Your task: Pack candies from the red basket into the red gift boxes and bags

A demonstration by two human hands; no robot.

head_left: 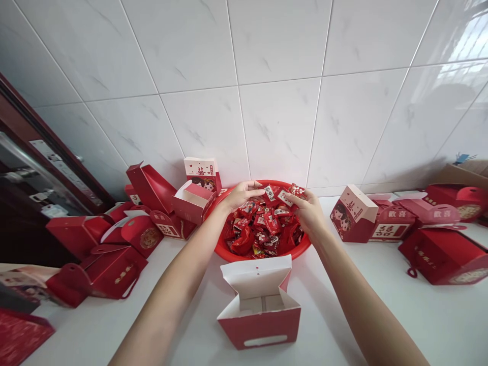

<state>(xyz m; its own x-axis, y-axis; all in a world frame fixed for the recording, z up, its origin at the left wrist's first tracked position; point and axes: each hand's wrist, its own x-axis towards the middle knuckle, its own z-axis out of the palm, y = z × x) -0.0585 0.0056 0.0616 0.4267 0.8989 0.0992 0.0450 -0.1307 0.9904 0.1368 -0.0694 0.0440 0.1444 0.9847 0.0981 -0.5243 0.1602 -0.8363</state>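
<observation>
A red plastic basket [307,246] heaped with wrapped candies [263,229] stands against the tiled wall. Over its back left side, my left hand [242,197] pinches a small white-and-red candy packet [269,193] between thumb and fingers. My right hand [309,212] is at the right rim, closed on a similar wrapped candy [285,197]; a red-and-white checked wrapper [296,189] shows at its fingertips. In front of the basket, between my forearms, a red gift box [263,329] stands with its top open and its white inside showing. No candy shows in the visible part of the box.
Several red gift boxes [114,269] crowd the left side, some with lids up. More boxes [392,218] stand at the right on the white tabletop [343,315]. A cardboard carton [461,175] sits at the far right, and a dark door frame [49,152] is at the left.
</observation>
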